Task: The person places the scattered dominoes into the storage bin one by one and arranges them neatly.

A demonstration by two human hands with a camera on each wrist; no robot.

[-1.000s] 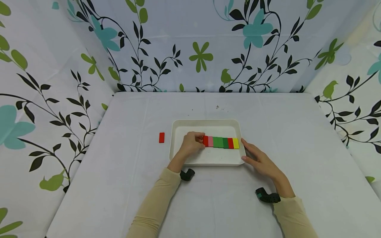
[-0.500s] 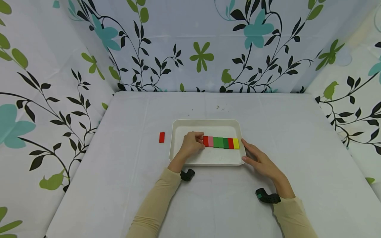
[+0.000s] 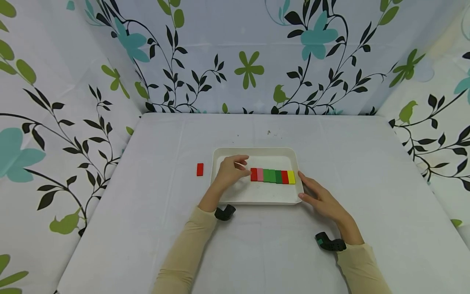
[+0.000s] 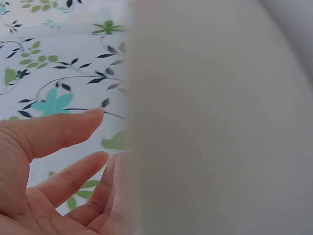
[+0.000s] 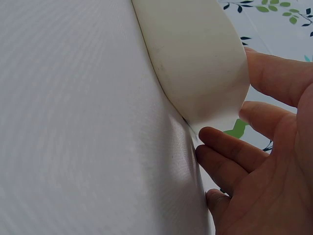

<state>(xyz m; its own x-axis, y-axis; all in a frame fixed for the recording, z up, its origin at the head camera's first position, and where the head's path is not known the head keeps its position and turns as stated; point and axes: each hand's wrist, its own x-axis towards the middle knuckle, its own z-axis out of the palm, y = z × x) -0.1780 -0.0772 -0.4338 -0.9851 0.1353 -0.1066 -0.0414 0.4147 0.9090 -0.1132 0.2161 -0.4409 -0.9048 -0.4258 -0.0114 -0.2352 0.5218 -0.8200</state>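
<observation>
White table (image 3: 154,228) inside flowered curtain walls. On it the white tray (image 3: 257,153) holds a row of coloured blocks (image 3: 273,176) running left to right, each block's long side pointing away. Left hand (image 3: 229,171) hovers just beside the row's red end, fingers loosely apart, empty. Right hand (image 3: 318,196) rests straight-fingered against the tray's right corner.
</observation>
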